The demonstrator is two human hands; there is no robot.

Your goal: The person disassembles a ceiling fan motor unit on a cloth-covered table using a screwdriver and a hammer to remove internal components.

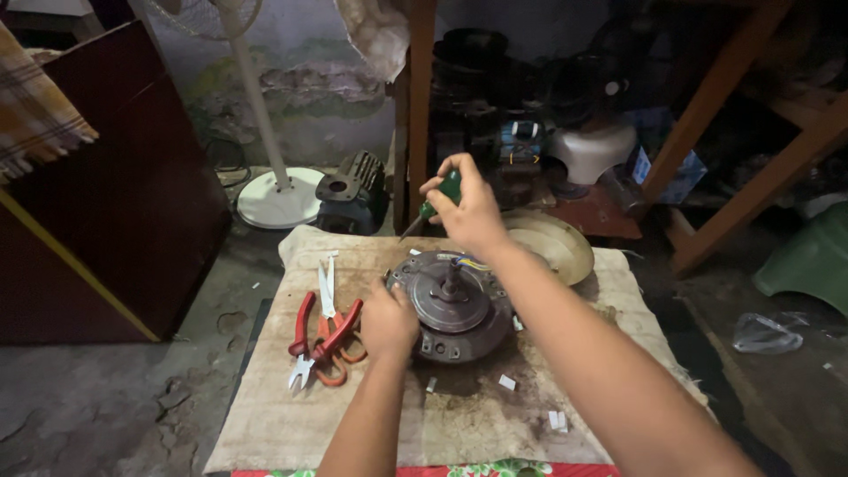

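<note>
Cabinet: dark red cabinet [115,194] stands well to the left of both hands, on the cracked floor.
Fan stand: white pole with a round base [281,198] rises beyond the left hand, near a dark motor casing [353,187].
Pliers and scissors: red-handled pliers [320,340] lie crossed with scissors [329,296] just left of the left hand, on the stained cloth [291,415].
Left hand: left hand [389,325] is curled and pressed against the near left edge of the motor, fingers closed on its rim, steadying it.
Motor: round grey fan motor [455,305] sits on the cloth between the two hands, its shaft pointing up, coloured wires showing at its far edge.
Right hand: right hand [466,212] is wrapped shut round a green-handled screwdriver [435,208], held above the far side of the motor, tip slanting down to the left.
Dish: pale metal dish [556,243] rests just right of the right hand.
Step in hand: it looks like work on the motor's cover with the driver; the tip appears not quite seated.
Next move: likely calls for setting the tip squarely into a screw while the left hand keeps the motor from turning.
</note>
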